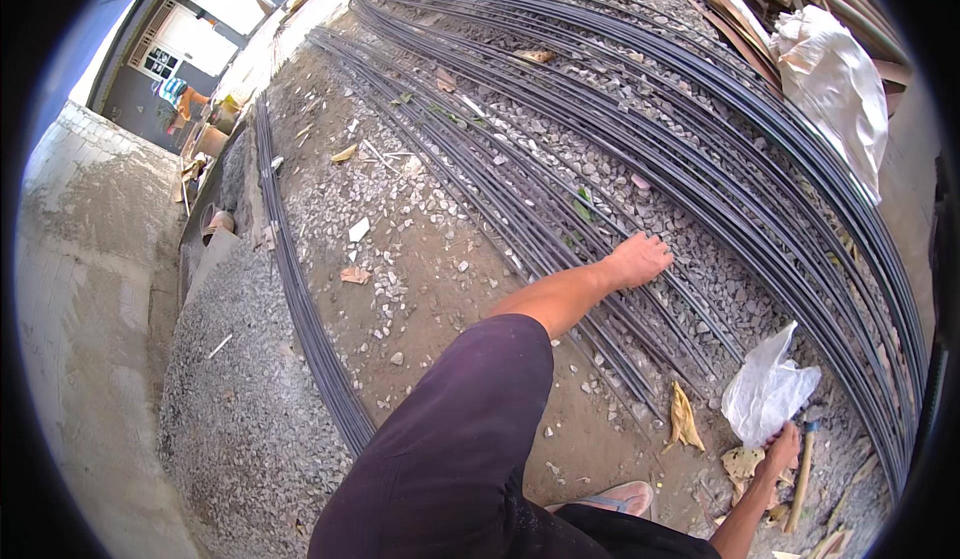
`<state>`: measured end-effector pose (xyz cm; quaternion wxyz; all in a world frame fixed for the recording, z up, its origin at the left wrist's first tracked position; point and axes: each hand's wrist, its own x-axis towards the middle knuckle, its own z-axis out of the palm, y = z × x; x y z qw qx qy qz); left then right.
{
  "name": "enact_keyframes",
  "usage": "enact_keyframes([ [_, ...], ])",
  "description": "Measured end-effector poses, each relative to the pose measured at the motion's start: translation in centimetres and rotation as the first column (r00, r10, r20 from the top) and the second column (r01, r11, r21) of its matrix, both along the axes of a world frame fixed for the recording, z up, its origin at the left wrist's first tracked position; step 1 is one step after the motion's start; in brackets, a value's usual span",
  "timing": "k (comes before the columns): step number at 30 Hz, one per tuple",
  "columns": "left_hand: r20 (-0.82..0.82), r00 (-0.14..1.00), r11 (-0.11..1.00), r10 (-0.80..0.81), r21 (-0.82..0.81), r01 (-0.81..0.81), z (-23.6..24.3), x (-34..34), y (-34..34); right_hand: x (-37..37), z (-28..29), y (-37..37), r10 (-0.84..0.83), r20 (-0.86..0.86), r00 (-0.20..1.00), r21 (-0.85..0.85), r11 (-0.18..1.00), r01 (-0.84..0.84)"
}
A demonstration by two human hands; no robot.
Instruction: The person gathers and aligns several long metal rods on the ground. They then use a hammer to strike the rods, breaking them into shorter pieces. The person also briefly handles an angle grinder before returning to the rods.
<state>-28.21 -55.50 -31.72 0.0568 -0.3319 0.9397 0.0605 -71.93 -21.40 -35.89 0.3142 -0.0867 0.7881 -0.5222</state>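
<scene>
- Resting over the middle bundle of dark rods: left hand, fingers curled downward; cannot tell whether its grip has closed on any rod.
- Rods lie lengthwise on gravel and soil, their near ends fanned out close to a dry leaf.
- Right hand low at right, at the lower edge of a clear plastic bag; fingers partly bent, cannot tell if the grip has hold of the bag.
- Hammer, wooden handle, just right of the right hand.
- Larger curved bundle sweeps along the right side; a narrow bundle lies apart at left.
- Dark-clothed knee below the left forearm; sandalled foot on the soil.
- Pale crumpled sheet at upper right.
</scene>
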Motion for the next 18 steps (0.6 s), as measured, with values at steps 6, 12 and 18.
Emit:
enact_keyframes([
  [6, -0.024, 1.0, 0.99, -0.011, 0.139, 0.014, 2.4, 0.6, -0.5, 2.3, 0.1, 1.1, 0.162, -0.142, 0.977, 0.295, 0.949, -0.115],
  [12, 0.299, 0.921, 0.899, -0.251, 0.424, 0.107, 6.0, 2.8, 3.7, 2.6, -6.9, -1.8, 0.43, -0.448, 0.784, 0.324, 0.895, -0.306],
  [18, 0.234, 0.951, 0.864, -0.203, 0.501, 0.061, 5.3, 7.4, 8.0, -5.9, 1.3, 2.4, -0.631, -0.138, 0.764, -0.378, 0.746, 0.548],
])
